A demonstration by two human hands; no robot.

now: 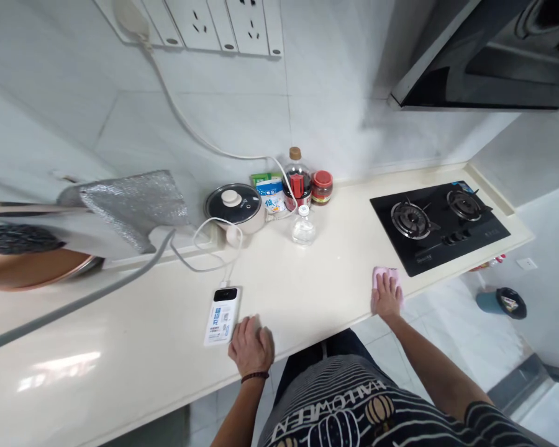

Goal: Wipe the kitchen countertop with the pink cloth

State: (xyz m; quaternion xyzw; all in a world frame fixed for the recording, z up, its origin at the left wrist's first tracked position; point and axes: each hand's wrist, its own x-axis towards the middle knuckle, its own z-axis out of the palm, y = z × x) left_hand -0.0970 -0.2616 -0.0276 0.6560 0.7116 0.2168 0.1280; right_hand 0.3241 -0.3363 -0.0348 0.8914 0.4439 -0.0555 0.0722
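Observation:
My left hand (251, 347) rests on the cream countertop (307, 285) near its front edge, fingers curled in and nothing seen in them. Just beside it lies a white power bank (222, 320) with a dark display and a cable in its top end. Over at the right, my right hand (387, 297) presses down on a pink cloth (382, 273). Part of the cloth sticks out past the fingertips and along the hand's side. This cloth lies close to the left front corner of the black gas hob (440, 226).
Against the wall stand an electric pot (235, 208), a blue-white packet (271, 197), a dark sauce bottle (295, 180), a red-lidded jar (322, 187) and a clear bottle (303, 226). A white cord (181, 118) hangs from the socket strip (198, 25). A grey hose (79, 301) crosses the left.

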